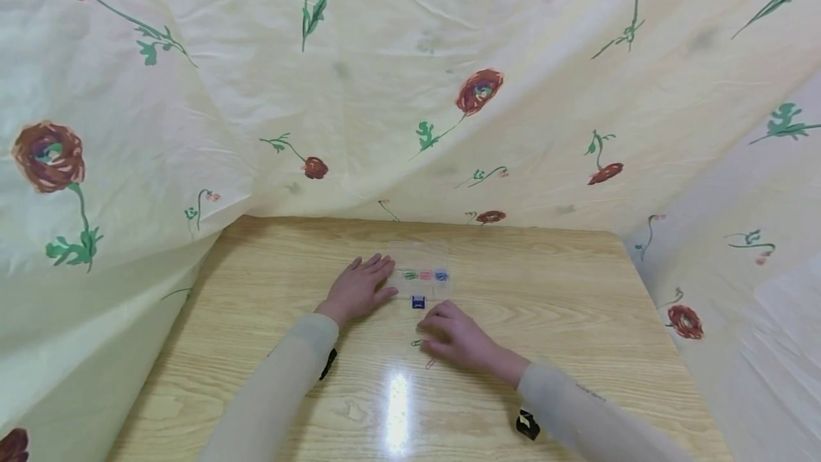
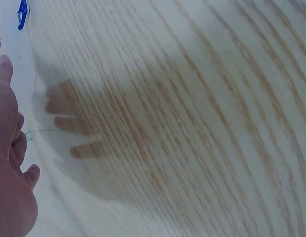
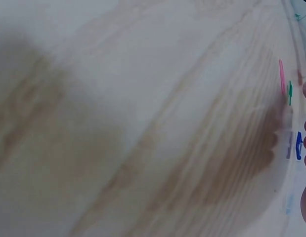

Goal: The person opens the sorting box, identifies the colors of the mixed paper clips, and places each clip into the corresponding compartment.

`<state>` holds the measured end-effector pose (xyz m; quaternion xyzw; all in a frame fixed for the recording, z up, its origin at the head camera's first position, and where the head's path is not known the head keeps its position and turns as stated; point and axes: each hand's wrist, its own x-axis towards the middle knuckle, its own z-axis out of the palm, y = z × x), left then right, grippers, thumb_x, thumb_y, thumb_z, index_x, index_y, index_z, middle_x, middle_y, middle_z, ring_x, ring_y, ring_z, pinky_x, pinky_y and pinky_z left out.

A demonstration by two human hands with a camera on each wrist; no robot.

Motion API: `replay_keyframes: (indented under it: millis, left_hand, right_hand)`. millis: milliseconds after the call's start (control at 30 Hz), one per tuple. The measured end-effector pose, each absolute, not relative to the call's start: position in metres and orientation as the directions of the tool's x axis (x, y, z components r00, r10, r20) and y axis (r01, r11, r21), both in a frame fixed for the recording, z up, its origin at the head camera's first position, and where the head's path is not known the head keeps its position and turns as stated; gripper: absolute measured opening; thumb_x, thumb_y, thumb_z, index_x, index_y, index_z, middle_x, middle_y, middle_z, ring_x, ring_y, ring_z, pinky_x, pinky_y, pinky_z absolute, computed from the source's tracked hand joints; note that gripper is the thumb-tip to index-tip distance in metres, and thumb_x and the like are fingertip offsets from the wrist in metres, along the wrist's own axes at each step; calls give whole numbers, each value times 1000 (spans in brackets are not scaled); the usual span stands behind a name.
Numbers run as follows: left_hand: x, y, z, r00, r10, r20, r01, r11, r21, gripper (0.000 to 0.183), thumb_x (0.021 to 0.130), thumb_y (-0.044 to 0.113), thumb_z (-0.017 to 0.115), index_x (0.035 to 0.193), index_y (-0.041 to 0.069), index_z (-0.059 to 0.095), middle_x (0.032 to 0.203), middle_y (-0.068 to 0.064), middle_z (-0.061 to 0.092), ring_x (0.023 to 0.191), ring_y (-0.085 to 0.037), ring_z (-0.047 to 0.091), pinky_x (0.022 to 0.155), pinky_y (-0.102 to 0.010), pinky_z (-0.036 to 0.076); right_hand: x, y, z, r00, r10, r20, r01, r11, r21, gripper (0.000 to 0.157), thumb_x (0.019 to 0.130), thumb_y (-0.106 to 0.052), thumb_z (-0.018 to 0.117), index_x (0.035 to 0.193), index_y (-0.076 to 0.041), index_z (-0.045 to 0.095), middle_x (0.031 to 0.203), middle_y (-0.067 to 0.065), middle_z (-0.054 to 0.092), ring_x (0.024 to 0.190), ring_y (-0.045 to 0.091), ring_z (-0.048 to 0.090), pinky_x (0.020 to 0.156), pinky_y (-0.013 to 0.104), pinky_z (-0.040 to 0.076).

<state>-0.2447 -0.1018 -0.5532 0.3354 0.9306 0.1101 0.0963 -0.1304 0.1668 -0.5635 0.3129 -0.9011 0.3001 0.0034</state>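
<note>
A clear plastic box (image 1: pixel 400 289) with a raised or opened clear lid (image 1: pixel 420 254) holds green paper clips (image 1: pixel 410 276), pink paper clips (image 1: pixel 426 275) and blue paper clips (image 1: pixel 441 276) in separate compartments. A blue clasp (image 1: pixel 418 302) shows at its front. My left hand (image 1: pixel 359 291) lies with fingers extended at the box's left side, touching or close to it. My right hand (image 1: pixel 458 334) hovers in front of the box, fingers loosely bent, thumb apart from them. By its fingertips lie a loose green paper clip (image 1: pixel 416 343) and a loose pink paper clip (image 1: pixel 430 363). No held item shows.
The wood-grain table (image 1: pixel 545 276) reflects a bright light near its front. A flower-print cloth (image 1: pixel 385 91) hangs behind it and along both sides. Small black objects sit by the left sleeve (image 1: pixel 276 383) and the right sleeve (image 1: pixel 577 405).
</note>
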Motion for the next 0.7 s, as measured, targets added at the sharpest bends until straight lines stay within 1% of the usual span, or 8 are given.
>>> replay_keyframes:
  millis: [267,500,700]
  left_hand:
    - [-245,-101,-555,-753,651,-95,612,746,264,71,112,57,45,168,14,37,174,-3,33,162,-25,27,133,-52,20]
    - [-243,-101,-553,-753,649,-107,610,750,256,71,112,57,44,168,14,36,174,-2,33,162,-24,27,133,-51,20]
    - [-243,-102,-554,-757,645,-106,609,755,243,71,112,58,43,168,15,35,174,-1,33,162,-23,26,133,-50,20]
  right_hand:
    - [-124,166,-573,-768,-587,255,-623,594,-508,27,93,-18,85,117,-9,79,114,0,69,107,16,62,93,34,59]
    - [-124,164,-581,-741,-607,287,-663,593,-458,21,94,-16,84,114,-13,80,112,-4,69,105,13,61,91,32,58]
    - [-123,161,-580,-741,-610,282,-660,581,-477,15,95,-14,82,110,-14,80,109,-4,69,103,13,62,89,31,58]
